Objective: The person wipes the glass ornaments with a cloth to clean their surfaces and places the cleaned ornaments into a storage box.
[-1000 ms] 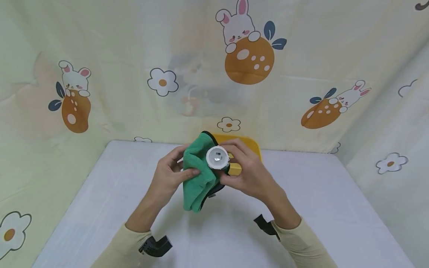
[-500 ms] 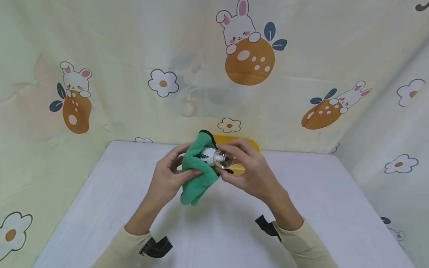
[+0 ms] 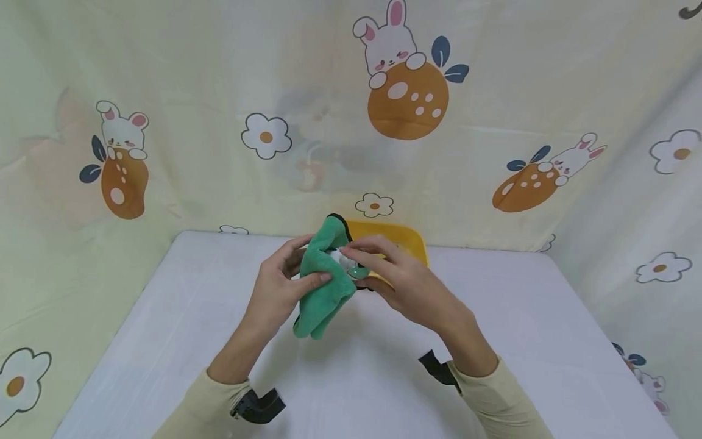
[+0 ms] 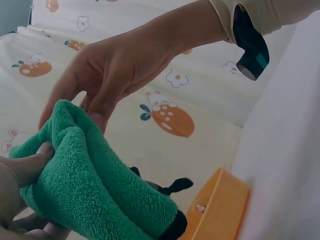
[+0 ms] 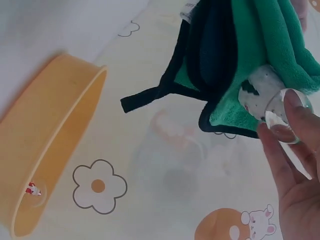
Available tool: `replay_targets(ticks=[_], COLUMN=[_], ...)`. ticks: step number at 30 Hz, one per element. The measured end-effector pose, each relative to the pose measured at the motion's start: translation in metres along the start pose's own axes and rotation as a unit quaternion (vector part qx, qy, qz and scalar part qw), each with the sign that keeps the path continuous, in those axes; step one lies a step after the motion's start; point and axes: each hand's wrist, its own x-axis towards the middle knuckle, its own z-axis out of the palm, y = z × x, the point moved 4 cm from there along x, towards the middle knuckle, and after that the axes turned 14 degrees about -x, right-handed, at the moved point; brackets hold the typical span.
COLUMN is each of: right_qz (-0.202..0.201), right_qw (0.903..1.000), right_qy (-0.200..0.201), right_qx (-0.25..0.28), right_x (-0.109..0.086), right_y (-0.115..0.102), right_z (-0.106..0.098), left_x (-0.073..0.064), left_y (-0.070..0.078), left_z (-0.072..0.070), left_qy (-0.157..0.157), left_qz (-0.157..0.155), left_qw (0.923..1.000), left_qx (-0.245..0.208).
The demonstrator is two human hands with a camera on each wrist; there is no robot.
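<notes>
A small snow globe [image 5: 261,89], with a white base marked in dark patches and a clear dome, sits partly inside a green towel [image 3: 323,299] with dark edging and a dark loop. My left hand [image 3: 278,283] holds the towel around the base, its thumb pressed on the front of the folds. With fingertips and thumb, my right hand [image 3: 414,283] pinches the clear dome from the right. In the left wrist view the towel [image 4: 85,180] hides the globe, and the fingers of my right hand [image 4: 120,65] reach behind it.
Behind the hands, a yellow bin [image 3: 414,238] stands at the table's back edge. Another small clear globe with a red and white figure [image 5: 33,189] shows inside it. A patterned curtain [image 3: 329,73] hangs behind the white table [image 3: 493,317].
The globe has turned: its round underside faced the camera a second ago, then its dome pointed right. My right fingers have moved left, over the dome. The left hand keeps its hold on the towel.
</notes>
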Motion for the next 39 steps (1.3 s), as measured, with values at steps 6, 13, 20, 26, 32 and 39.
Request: replay_targets(ticks=[6, 13, 20, 26, 32, 39], right_qz=[-0.023, 0.004, 0.073, 0.139, 0.209, 0.198], right_qw=[0.9992, 0.9987, 0.9947, 0.9840, 0.9636, 0.9634], right_qy=[0.031, 0.051, 0.056, 0.043, 0.041, 0.006], right_qx=[-0.008, -0.005, 0.047, 0.102, 0.161, 0.180], right_x=[0.000, 0.000, 0.002, 0.005, 0.004, 0.002], right_y=[0.000, 0.003, 0.008, 0.011, 0.013, 0.013], right_z=[0.000, 0.003, 0.004, 0.006, 0.007, 0.013], left_x=[0.000, 0.000, -0.001, -0.003, -0.005, -0.007], left_y=[-0.002, 0.000, 0.000, 0.004, 0.006, 0.011], left_z=[0.000, 0.000, 0.003, 0.005, 0.006, 0.006], left_qy=[0.004, 0.004, 0.006, 0.014, 0.010, 0.025], left_qz=[-0.029, 0.017, 0.043, 0.076, 0.107, 0.125], left_qw=[0.9996, 0.9997, 0.9991, 0.9970, 0.9940, 0.9914], left_qx=[0.004, 0.017, 0.002, 0.005, 0.023, 0.025])
